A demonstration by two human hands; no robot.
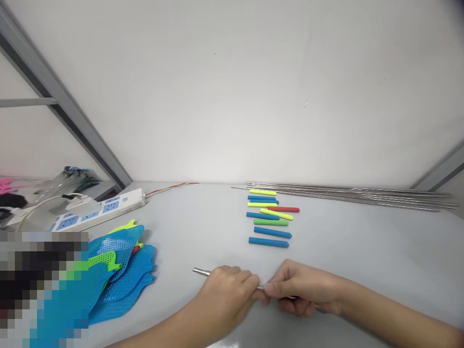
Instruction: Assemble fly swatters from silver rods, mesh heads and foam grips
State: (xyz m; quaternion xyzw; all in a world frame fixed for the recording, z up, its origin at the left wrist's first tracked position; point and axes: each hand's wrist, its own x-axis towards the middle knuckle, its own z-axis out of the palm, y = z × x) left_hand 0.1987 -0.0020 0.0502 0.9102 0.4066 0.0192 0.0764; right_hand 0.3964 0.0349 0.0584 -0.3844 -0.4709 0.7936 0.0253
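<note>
My left hand (229, 292) is wrapped around a thin metal rod (201, 271), whose stepped silver end sticks out to the left of the fist. Close beside it, my right hand (306, 288) pinches the same rod between thumb and fingers. Much of the rod is hidden inside both hands. Beyond them lies a column of short coloured plastic handles, among them a blue handle (268, 242), a green handle (270, 223), a red handle (284, 210) and a yellow handle (263, 192).
Long metal rods (348, 193) lie along the wall at the back right. On the left is a pile of perforated fly swatter heads (125, 285), mostly blue. Behind it stands a white power strip (126, 199) with a plug in it. Thin wires (170, 187) run from the strip.
</note>
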